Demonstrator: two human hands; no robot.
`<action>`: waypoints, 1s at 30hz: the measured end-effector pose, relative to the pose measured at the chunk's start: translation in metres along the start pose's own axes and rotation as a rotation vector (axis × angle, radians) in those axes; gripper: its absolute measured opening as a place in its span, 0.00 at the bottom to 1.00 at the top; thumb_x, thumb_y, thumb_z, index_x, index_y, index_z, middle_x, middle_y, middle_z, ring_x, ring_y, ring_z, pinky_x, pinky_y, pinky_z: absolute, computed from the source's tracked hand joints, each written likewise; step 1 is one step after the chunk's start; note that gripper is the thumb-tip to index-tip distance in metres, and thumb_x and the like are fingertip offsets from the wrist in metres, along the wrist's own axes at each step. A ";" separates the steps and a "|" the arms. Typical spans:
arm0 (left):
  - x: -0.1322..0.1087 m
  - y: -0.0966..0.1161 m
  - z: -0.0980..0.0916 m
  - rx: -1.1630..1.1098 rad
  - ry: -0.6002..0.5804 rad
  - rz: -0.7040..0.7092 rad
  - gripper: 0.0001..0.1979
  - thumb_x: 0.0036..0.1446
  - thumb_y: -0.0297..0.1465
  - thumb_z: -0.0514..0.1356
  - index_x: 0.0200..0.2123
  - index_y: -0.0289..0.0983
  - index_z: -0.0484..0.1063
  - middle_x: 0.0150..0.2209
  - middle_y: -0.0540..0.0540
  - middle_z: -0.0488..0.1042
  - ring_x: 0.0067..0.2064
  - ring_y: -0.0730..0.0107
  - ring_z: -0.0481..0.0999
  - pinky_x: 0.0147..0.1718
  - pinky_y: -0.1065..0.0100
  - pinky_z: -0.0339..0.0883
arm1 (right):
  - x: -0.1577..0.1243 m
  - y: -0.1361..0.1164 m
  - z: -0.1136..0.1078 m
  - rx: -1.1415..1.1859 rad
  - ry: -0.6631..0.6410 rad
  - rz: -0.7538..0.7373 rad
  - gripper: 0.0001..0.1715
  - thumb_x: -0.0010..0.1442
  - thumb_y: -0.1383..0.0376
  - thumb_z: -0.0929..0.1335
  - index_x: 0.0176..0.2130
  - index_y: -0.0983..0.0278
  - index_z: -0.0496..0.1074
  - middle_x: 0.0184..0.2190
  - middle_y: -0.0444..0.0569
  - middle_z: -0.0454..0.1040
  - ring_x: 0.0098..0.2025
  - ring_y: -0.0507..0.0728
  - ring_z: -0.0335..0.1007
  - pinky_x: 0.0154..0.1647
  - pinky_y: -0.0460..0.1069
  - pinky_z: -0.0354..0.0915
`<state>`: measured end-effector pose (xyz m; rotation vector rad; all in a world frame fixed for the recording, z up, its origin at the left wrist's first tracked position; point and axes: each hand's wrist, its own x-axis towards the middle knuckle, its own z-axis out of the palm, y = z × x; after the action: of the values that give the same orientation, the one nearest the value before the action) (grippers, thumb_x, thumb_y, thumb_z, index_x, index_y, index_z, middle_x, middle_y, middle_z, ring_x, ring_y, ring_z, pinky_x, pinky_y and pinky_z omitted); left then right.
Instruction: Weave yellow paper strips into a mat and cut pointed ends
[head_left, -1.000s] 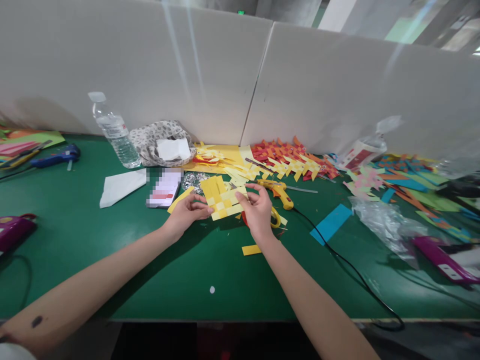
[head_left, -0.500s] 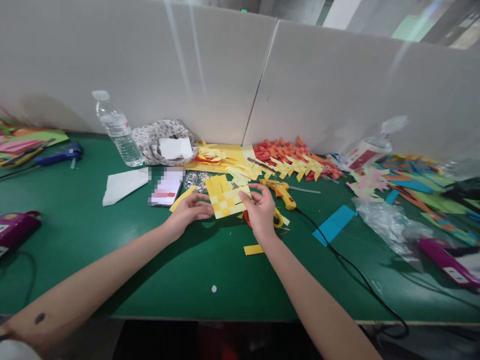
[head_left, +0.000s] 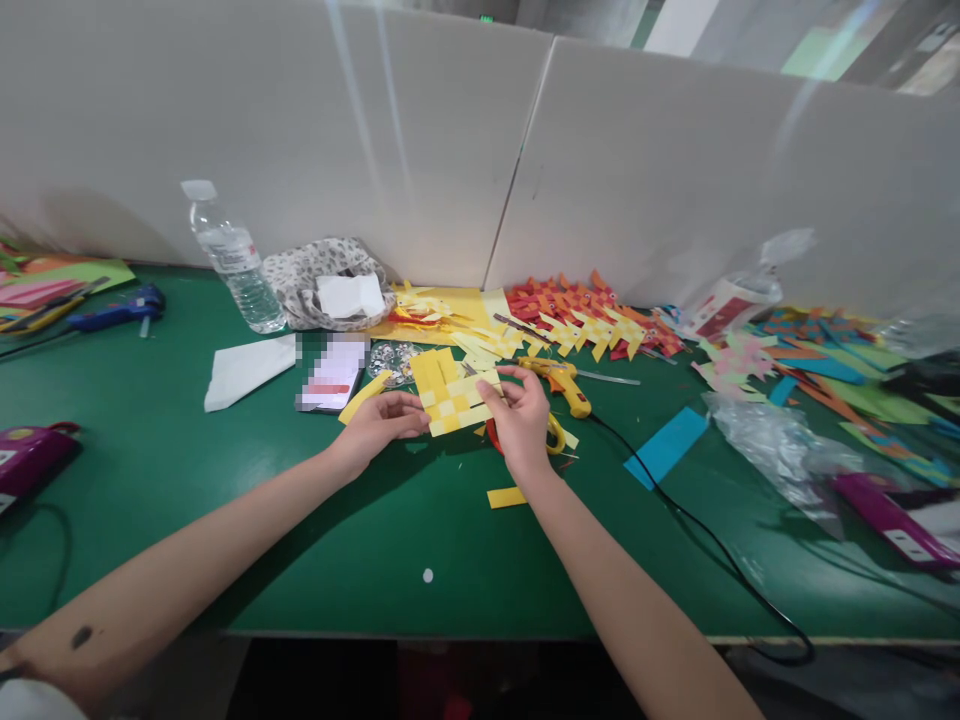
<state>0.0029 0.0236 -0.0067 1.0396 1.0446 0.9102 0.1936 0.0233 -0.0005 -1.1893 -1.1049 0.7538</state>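
A woven mat of yellow paper strips [head_left: 452, 392] is held just above the green table [head_left: 375, 540], near its middle. My left hand [head_left: 379, 427] pinches the mat's lower left edge, thumb on top. My right hand [head_left: 521, 418] grips its right edge with curled fingers. Under the right hand lie scissors with yellow and red handles [head_left: 553, 435]. A loose yellow strip [head_left: 505, 497] lies on the table near my right wrist.
A yellow glue gun [head_left: 564, 384] with a black cord [head_left: 697, 535] lies right of my hands. Behind are a phone [head_left: 334, 373], water bottle [head_left: 234, 260], white paper [head_left: 244, 369], cloth bag [head_left: 330, 285], piles of woven paper pieces [head_left: 577, 320], blue strip [head_left: 667, 446] and plastic bag [head_left: 780, 455].
Both hands stay on the woven mat. The left fingers have shifted slightly along its lower left edge. The view has drifted a little.
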 end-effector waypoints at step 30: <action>-0.004 0.003 0.006 -0.058 0.081 0.005 0.22 0.38 0.36 0.71 0.39 0.37 0.75 0.42 0.43 0.78 0.44 0.60 0.77 0.41 0.65 0.72 | -0.010 -0.003 0.008 -0.003 -0.306 0.021 0.21 0.47 0.57 0.72 0.39 0.61 0.64 0.16 0.34 0.61 0.17 0.46 0.49 0.19 0.44 0.48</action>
<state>0.0069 0.0192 -0.0021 0.9643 1.0770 0.9881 0.1825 0.0160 0.0000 -1.1127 -1.3461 0.9737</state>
